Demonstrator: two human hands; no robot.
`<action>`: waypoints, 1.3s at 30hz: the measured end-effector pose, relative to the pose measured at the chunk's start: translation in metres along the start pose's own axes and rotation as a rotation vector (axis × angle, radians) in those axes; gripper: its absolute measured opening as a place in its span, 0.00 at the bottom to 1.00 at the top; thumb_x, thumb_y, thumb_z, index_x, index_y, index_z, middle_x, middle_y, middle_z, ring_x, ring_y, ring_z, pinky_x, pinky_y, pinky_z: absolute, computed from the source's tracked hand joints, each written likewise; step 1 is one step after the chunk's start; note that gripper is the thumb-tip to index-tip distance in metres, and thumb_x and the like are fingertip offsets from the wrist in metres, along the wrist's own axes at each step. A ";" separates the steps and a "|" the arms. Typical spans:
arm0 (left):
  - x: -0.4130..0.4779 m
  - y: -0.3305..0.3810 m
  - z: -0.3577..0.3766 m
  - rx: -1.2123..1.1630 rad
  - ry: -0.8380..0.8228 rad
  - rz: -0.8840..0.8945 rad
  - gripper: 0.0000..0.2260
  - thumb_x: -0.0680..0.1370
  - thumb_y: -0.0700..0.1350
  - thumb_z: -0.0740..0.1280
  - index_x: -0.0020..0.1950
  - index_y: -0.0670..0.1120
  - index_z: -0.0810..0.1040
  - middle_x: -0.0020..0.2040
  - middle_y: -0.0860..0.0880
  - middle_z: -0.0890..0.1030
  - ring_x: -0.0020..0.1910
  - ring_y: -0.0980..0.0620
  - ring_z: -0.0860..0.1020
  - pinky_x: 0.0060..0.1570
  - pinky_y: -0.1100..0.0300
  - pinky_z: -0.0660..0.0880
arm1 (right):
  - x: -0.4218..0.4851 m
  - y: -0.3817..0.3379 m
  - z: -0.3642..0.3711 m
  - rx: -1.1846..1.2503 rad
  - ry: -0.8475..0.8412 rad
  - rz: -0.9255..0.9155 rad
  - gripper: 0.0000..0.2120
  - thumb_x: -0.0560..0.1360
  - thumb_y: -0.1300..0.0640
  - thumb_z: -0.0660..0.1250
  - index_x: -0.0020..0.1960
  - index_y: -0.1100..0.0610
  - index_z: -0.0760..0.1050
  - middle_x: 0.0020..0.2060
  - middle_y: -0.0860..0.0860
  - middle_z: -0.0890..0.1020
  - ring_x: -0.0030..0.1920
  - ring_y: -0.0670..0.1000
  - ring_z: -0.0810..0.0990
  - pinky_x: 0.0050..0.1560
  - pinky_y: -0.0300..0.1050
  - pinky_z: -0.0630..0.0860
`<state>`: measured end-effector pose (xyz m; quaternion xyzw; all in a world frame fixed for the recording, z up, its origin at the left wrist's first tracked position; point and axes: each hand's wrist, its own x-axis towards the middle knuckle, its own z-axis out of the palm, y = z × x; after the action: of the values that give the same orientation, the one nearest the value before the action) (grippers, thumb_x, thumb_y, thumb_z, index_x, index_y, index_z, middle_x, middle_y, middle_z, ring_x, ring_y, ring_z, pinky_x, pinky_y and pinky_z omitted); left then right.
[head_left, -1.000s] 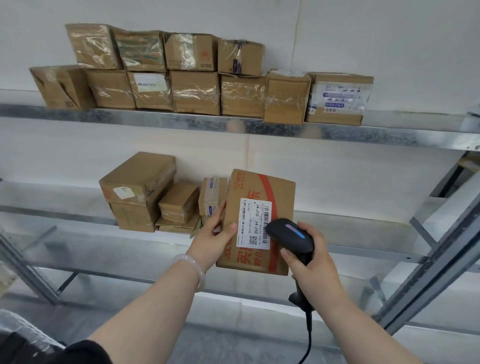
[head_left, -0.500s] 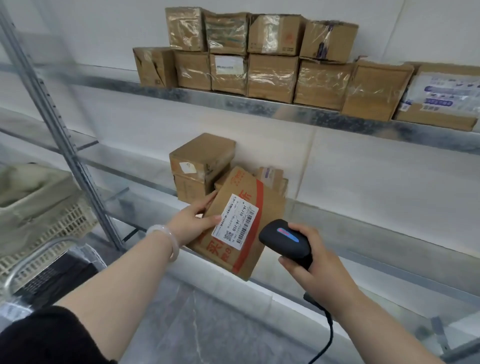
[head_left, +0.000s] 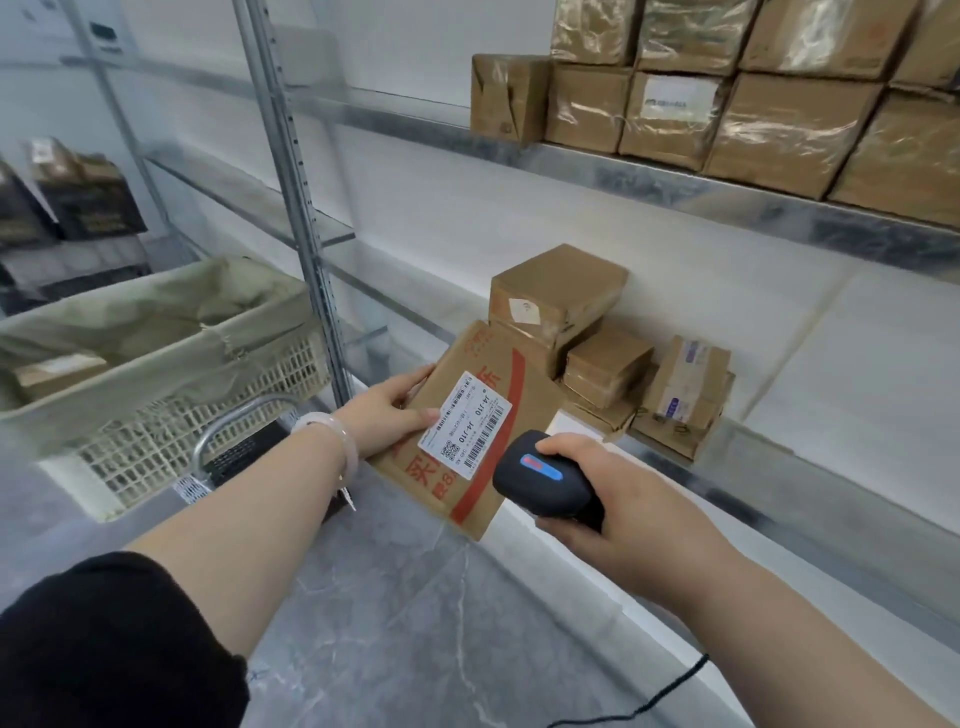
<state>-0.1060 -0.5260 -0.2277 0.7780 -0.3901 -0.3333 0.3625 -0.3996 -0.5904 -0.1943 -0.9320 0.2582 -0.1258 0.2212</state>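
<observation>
With left hand (head_left: 387, 415), grips tilted red-striped brown cardboard box (head_left: 511, 384). With right hand (head_left: 613, 499), clamps black plastic barcode scanner (head_left: 540, 480) just beside it.

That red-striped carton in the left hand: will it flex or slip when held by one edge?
Probably stiff: the carton looks flat while the left hand grips one side. Likely light, since one hand carries it tilted. Bare cardboard should not slip much.
</observation>
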 end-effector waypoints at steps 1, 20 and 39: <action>0.001 -0.005 -0.008 0.008 0.008 -0.002 0.29 0.79 0.50 0.70 0.76 0.66 0.62 0.56 0.58 0.80 0.40 0.62 0.83 0.31 0.74 0.74 | 0.007 -0.005 0.002 -0.006 -0.014 -0.010 0.27 0.72 0.42 0.71 0.65 0.33 0.60 0.56 0.35 0.76 0.52 0.41 0.75 0.53 0.40 0.75; 0.053 -0.117 -0.178 -0.167 0.132 -0.101 0.29 0.79 0.49 0.70 0.75 0.66 0.63 0.59 0.54 0.81 0.42 0.59 0.84 0.39 0.67 0.77 | 0.164 -0.113 0.054 -0.084 -0.101 -0.099 0.27 0.73 0.41 0.70 0.65 0.32 0.58 0.54 0.34 0.76 0.48 0.38 0.76 0.43 0.29 0.70; 0.072 -0.214 -0.289 -0.754 0.546 -0.342 0.18 0.83 0.53 0.64 0.71 0.53 0.66 0.55 0.50 0.84 0.50 0.50 0.83 0.46 0.51 0.79 | 0.391 -0.197 0.212 0.774 0.047 0.009 0.25 0.73 0.56 0.74 0.60 0.36 0.68 0.50 0.32 0.78 0.49 0.42 0.80 0.52 0.47 0.80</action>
<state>0.2380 -0.4068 -0.2721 0.7045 0.0003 -0.2899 0.6477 0.0845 -0.5752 -0.2378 -0.7752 0.2007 -0.2344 0.5512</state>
